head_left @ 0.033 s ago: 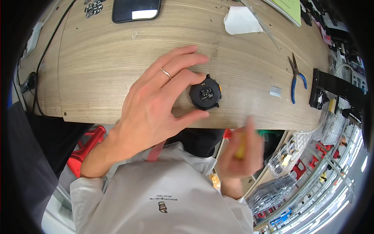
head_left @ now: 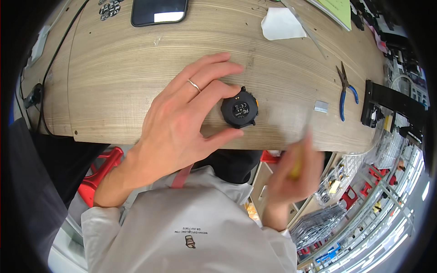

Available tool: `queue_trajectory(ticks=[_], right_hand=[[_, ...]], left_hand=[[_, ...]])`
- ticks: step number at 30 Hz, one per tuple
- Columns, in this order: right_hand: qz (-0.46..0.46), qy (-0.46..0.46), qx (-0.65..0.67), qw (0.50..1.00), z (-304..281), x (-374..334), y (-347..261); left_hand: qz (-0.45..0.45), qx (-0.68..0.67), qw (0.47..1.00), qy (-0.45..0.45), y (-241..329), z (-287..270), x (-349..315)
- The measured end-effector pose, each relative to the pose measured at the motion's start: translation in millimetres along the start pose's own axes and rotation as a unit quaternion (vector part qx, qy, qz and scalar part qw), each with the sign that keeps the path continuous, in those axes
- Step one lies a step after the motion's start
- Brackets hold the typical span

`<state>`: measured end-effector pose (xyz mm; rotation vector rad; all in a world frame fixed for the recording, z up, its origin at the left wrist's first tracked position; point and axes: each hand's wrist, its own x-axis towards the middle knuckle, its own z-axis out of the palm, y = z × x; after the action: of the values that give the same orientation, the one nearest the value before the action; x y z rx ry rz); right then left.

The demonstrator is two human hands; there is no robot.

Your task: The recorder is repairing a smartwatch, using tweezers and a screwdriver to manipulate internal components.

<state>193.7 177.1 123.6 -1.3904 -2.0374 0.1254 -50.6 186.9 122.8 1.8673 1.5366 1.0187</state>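
Observation:
A round black watch case [head_left: 240,109] lies on the wooden table with its back up and an orange part at its right edge. My left hand [head_left: 182,107], a ring on one finger, steadies it between index finger and thumb at opposite edges; the other fingers stretch out above the wood. Closed around a yellow-handled tool [head_left: 297,166], my right hand [head_left: 293,175] is at the table's near edge, right of the watch case and apart from it. A thin grey shaft [head_left: 309,120] points away from this hand; motion blur hides the tool's exact kind.
Blue-handled pliers [head_left: 344,93] and a small silvery plate [head_left: 321,106] lie to the right. Farther back are tweezers [head_left: 307,29], white paper [head_left: 283,23] and a phone [head_left: 159,11]. A black cable [head_left: 57,54] runs along the left; a black stand [head_left: 391,102] is at far right.
My right hand has moved right and slightly toward me with the yellow-handled tool. The left hand and the watch case stay in place.

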Motion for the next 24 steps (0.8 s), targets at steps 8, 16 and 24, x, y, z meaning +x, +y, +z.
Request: queue_trajectory(ticks=[8,16,24], right_hand=[[-0.086,-0.044,-0.098,0.991,-1.7,89.6,80.3],[0.056,-0.118,-0.092,0.987,-23.3,120.2,165.9],[-0.018,-0.208,-0.196,0.958,-42.1,130.0,150.7]], left_hand=[[0.006,0.019,1.000,0.005,2.1,-0.1,-1.6],[0.088,0.083,0.992,0.026,-1.5,-1.9,-4.4],[0.040,0.043,0.998,-0.016,2.9,-12.1,0.9]])
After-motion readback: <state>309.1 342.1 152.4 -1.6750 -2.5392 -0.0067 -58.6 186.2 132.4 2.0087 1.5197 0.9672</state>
